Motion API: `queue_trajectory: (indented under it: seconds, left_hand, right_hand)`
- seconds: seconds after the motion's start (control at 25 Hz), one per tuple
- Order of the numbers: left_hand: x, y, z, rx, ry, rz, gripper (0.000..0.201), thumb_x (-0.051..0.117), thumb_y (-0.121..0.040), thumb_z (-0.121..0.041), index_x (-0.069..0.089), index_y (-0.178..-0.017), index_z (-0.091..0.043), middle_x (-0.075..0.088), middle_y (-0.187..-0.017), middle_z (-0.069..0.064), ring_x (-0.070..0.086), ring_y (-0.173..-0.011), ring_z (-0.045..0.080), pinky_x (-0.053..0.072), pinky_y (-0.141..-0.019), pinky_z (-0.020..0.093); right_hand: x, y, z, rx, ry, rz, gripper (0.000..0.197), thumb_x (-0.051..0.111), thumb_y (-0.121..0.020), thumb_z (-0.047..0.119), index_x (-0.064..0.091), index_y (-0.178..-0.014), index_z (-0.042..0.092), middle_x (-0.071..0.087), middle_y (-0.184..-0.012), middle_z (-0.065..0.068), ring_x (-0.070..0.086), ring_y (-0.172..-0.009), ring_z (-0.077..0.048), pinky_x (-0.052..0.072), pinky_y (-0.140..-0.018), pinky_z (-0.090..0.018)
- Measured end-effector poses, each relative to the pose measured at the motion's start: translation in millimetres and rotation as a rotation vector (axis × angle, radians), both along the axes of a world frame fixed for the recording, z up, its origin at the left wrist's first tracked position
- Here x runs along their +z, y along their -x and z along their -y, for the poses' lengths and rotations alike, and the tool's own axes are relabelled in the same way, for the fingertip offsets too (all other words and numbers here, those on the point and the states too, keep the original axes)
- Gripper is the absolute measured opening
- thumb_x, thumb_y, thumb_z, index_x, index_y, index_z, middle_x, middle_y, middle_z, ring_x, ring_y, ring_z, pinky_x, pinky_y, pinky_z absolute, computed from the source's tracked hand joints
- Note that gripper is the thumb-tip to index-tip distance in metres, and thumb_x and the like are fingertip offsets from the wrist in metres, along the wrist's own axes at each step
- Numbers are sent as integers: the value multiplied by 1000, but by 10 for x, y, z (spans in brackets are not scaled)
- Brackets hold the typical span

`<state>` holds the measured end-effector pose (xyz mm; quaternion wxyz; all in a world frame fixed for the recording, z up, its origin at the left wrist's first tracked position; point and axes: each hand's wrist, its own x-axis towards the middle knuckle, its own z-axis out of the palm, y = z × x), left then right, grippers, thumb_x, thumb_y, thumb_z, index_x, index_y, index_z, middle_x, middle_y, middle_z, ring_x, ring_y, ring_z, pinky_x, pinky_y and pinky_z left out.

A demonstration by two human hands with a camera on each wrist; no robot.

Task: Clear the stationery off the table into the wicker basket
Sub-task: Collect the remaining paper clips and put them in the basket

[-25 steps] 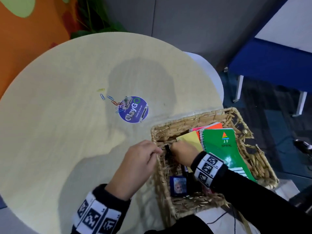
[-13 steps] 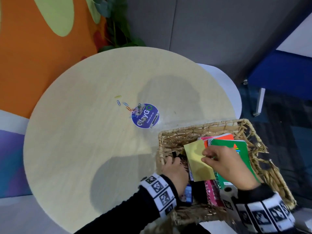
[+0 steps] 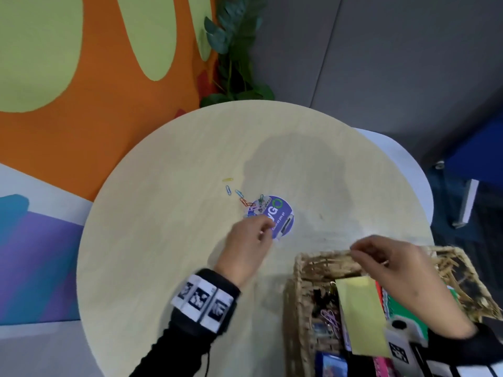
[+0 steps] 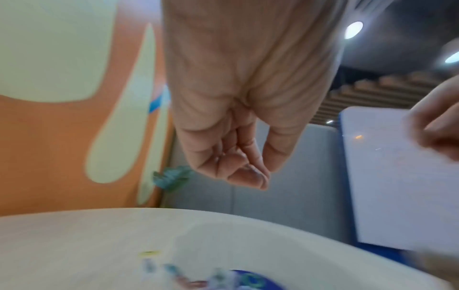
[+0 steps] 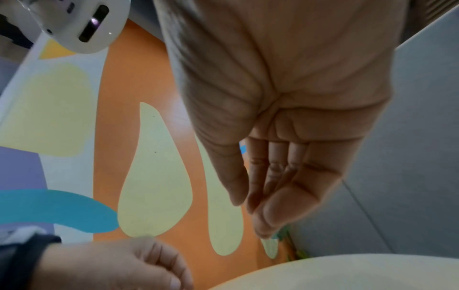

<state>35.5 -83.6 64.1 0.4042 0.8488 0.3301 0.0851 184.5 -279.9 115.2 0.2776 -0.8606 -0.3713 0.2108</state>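
Several wire paperclips [image 3: 239, 195] lie loose on our round pale table [image 3: 163, 240] beside a purple disc [image 3: 277, 216]. Our left hand [image 3: 247, 246] hovers there, fingers loosely curled, empty. Our right hand [image 3: 400, 270], relaxed and empty, hangs over the wicker basket [image 3: 304, 289].

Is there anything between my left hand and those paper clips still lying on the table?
Nothing visible blocks it. The left hand hovers just short of the paper clips, with only a round purple sticker flat on the table between them.

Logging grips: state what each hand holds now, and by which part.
Nothing is held. The left hand, fingers loosely curled, is above the paper clips; the right hand hangs empty over the basket.
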Motion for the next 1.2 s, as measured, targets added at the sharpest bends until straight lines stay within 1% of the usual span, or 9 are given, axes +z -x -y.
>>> queue_trajectory:
  seconds: [0.08,0.16,0.2,0.28,0.44,0.6,0.76,0.96,1.2]
  left_hand:
    - [-195,28,-532,183,-37,-55,18,55,-88,-12,69,-100,-14,72,-99,1,65,-80,17,47,-80,23]
    - [-444,-41,-942,308,-16,-138,17,55,-88,-13,69,-97,-13,74,-99,4,67,-86,22,50,-83,29]
    - [-567,-115,-1113,352,8,-177,17,55,-88,-14,69,-96,-12,74,-99,6,67,-91,24,50,-85,31]
    - [-746,-297,-1336,410,41,-251,18,54,-89,-17,69,-95,-9,73,-102,10,65,-98,29,50,-86,33]
    - [-891,-589,-1524,452,84,-345,25,56,-90,-26,66,-97,-5,68,-106,15,63,-99,34,50,-85,35]
    - [-982,-662,-1638,456,85,-426,29,55,-91,-25,64,-102,0,66,-111,21,62,-102,38,51,-83,38]
    - [-1013,-680,-1675,452,140,-476,32,48,-94,-25,64,-98,3,66,-109,22,63,-100,39,50,-79,37]
    - [-1136,-502,-1666,441,195,-442,27,51,-90,-22,69,-87,-2,72,-95,16,67,-84,34,47,-65,30]
    - [-1013,-69,-1232,464,123,-323,12,58,-88,-21,67,-87,-12,70,-88,6,60,-76,22,45,-68,27]
  right_hand:
    - [97,-104,-446,52,-28,42,5,68,-81,20,71,-79,23,67,-78,25,64,-77,-3,48,-65,-16]
    - [125,-220,-936,116,-36,92,6,66,-82,17,71,-78,18,67,-63,11,63,-70,-11,46,-66,-20]
    - [101,-280,-1201,156,-36,122,6,65,-82,15,70,-78,17,67,-62,9,61,-65,-13,45,-66,-22]
    - [-34,-374,-1696,233,-21,151,8,63,-82,13,70,-79,15,69,-69,4,58,-61,-11,45,-67,-24]
    - [-582,-464,-2523,362,103,168,16,55,-83,12,71,-86,10,75,-85,-6,65,-78,-25,43,-70,-25]
    - [-1048,-412,-3124,482,233,175,19,51,-87,10,69,-93,7,72,-99,-11,64,-92,-28,40,-70,-25]
    - [-1346,-312,-3503,558,310,182,20,54,-90,15,65,-103,5,67,-109,-14,61,-102,-30,45,-79,-30]
    - [-1460,-206,-3680,623,407,234,25,48,-92,13,62,-107,-3,63,-114,-21,59,-107,-34,47,-87,-37]
    - [-1397,-165,-3715,676,538,271,27,44,-95,9,58,-113,-5,61,-120,-23,59,-110,-36,47,-88,-35]
